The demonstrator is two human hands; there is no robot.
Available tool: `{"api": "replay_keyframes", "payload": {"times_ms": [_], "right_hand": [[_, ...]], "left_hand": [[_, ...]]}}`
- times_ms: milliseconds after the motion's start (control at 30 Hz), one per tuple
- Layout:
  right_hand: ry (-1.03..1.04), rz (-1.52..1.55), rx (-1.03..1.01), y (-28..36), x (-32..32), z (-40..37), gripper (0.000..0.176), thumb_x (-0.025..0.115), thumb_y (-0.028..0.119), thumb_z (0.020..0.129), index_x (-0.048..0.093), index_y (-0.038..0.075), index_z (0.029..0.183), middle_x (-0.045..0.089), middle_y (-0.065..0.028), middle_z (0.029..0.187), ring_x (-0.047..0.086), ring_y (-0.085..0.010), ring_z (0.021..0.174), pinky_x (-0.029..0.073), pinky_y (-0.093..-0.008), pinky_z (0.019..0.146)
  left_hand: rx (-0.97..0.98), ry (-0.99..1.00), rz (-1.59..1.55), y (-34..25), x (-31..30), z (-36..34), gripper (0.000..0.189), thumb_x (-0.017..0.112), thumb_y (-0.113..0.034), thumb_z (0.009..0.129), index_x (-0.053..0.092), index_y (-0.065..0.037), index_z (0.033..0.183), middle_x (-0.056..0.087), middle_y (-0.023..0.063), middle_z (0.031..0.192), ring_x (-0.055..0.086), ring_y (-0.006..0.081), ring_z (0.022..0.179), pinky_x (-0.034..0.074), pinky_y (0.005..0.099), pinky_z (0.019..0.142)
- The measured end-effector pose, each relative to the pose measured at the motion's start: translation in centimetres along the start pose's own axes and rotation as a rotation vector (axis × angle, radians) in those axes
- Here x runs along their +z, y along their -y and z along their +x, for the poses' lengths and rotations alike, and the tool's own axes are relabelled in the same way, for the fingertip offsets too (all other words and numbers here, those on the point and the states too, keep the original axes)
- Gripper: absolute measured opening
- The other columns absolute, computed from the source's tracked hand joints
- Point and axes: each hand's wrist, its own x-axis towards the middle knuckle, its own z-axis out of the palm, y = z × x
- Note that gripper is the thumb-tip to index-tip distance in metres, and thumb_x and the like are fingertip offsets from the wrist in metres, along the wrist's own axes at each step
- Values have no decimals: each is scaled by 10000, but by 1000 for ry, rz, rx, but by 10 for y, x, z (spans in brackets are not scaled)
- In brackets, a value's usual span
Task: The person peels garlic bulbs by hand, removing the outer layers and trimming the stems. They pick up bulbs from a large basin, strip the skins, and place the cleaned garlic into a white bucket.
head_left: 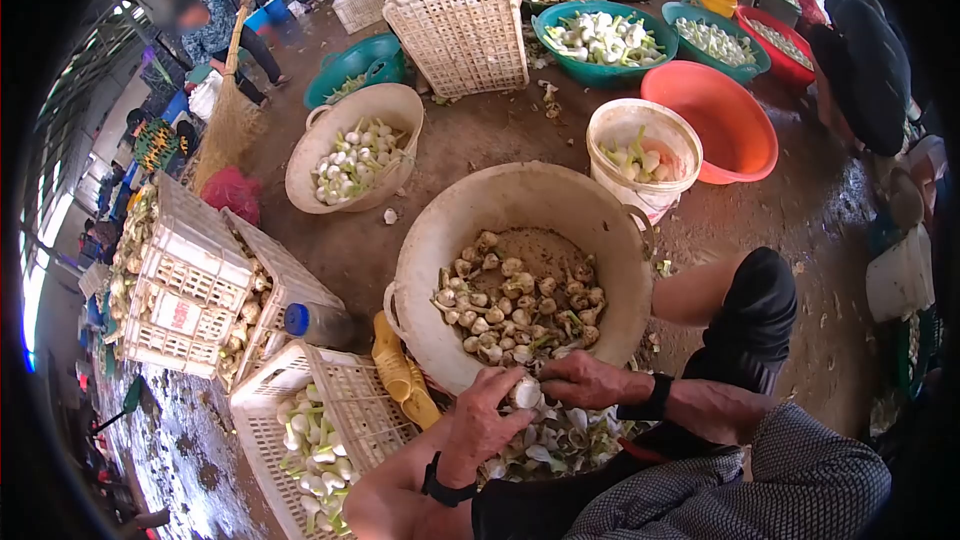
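While my L hand clamps a white garlic bulb by the big tub's near rim, my R hand curls just beside it; can't tell if those fingers are shut on anything. Brownish bulbs lie w/in the tub, whitish skins are heaped below my hands, & a white bucket stands near the tub's far R side.
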Motion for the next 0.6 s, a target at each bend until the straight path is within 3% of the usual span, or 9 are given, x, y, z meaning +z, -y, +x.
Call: {"api": "replay_keyframes", "payload": {"times_ms": [100,167,267,500,600], "right_hand": [[-45,-133,10,-2,4,-2,205,563,133,872,618,-48,947,644,-170,742,647,-257,650,509,-369,583],[-106,81,249,8,6,-3,248,561,144,879,626,-55,1010,649,-145,728,641,-216,649,508,-348,583],[-108,276,400,22,3,2,295,549,166,900,622,-52,1084,650,-107,725,632,-163,649,506,-327,576],[15,315,436,35,-13,11,294,543,198,922,623,-32,1087,636,-88,724,623,-146,621,498,-318,560],[30,211,296,23,-9,6,245,560,181,906,627,-33,1005,625,-117,711,616,-183,601,490,-348,551]], "left_hand": [[41,-15,26,1,5,2,561,775,-142,688,606,-31,1212,601,179,1146,611,341,1061,506,385,904],[56,-23,18,-4,6,3,559,789,-135,682,608,-26,1200,605,175,1144,616,334,1053,508,381,899],[16,-78,-63,-8,5,2,567,812,-134,666,614,-26,1186,610,170,1150,622,319,1046,508,372,897],[23,-126,-42,-3,-4,2,580,836,-111,623,632,-25,1159,635,147,1113,640,273,1020,512,353,878],[51,-100,-35,3,1,0,583,830,-103,620,631,-24,1162,630,150,1119,639,284,1020,513,358,880]]}}
